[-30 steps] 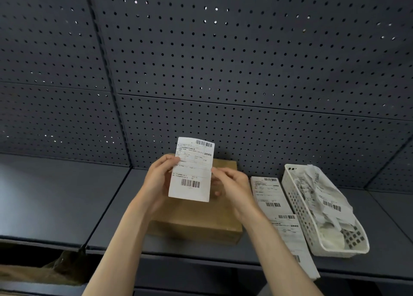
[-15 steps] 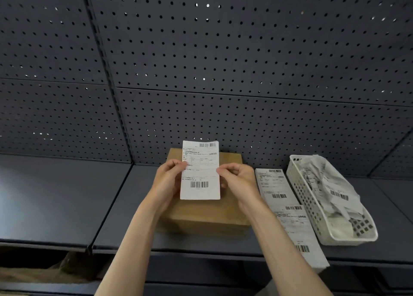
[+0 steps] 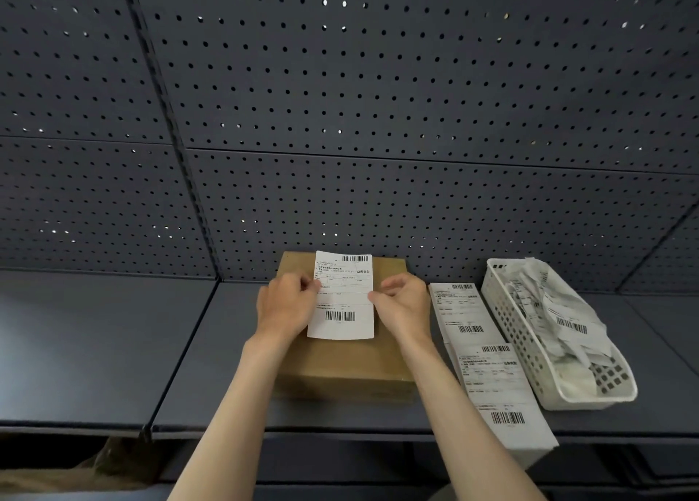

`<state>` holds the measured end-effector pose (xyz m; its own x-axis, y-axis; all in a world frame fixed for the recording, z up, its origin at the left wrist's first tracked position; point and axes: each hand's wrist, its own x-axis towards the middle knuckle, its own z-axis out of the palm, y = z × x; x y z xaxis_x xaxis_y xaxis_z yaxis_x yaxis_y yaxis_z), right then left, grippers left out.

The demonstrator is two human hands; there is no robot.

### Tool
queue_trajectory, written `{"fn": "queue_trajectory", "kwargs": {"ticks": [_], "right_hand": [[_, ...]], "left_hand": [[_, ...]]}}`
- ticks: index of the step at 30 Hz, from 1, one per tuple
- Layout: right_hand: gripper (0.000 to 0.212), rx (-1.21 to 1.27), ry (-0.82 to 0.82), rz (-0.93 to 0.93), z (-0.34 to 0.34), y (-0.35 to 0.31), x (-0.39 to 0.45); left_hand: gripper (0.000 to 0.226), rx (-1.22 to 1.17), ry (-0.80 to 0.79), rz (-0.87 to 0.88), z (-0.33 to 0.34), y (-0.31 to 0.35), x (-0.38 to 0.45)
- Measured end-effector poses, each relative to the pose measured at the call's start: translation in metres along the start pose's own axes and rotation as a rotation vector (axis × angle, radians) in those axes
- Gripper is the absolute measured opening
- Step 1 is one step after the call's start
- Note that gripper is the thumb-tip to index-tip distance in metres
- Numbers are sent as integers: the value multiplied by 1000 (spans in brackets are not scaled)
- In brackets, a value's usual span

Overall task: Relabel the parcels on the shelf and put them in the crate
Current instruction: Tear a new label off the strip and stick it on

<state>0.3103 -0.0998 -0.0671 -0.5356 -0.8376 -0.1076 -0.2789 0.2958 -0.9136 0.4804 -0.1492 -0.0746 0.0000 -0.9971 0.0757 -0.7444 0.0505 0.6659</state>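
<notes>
So over the last second the label (image 3: 342,296) has come down from mid-air and now sits low over the cardboard parcel (image 3: 340,364) on the shelf (image 3: 113,349). The left hand (image 3: 285,304) pinches its 9 o'clock edge and the right hand (image 3: 401,304) its 3 o'clock edge, fingers clenched on the paper. Looks about ready to stick down; the spare label strip (image 3: 488,364) and basket (image 3: 529,349) of scraps lie at 3 o'clock, no crate in sight.

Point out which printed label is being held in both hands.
The single label over the brown parcel, pinched by left hand and right hand; other labels lie flat beside it.
</notes>
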Motion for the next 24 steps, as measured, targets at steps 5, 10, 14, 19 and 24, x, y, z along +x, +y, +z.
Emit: {"fn": "queue_trajectory", "kwargs": {"ticks": [5, 10, 14, 19, 24], "right_hand": [[22, -186, -2, -7, 3, -4, -2], [24, -283, 20, -16, 6, -5, -2], [24, -304, 36, -23, 6, -5, -2], [24, -309, 25, -18, 5, -4, 1], [23, -332, 21, -22, 5, -3, 3]], "left_hand": [[26, 105, 57, 53, 5, -3, 0], [30, 182, 81, 71, 9, -4, 3], [30, 216, 77, 72, 10, -4, 5], [31, 230, 73, 69, 12, -6, 7], [32, 228, 82, 85, 14, -6, 7]]}}
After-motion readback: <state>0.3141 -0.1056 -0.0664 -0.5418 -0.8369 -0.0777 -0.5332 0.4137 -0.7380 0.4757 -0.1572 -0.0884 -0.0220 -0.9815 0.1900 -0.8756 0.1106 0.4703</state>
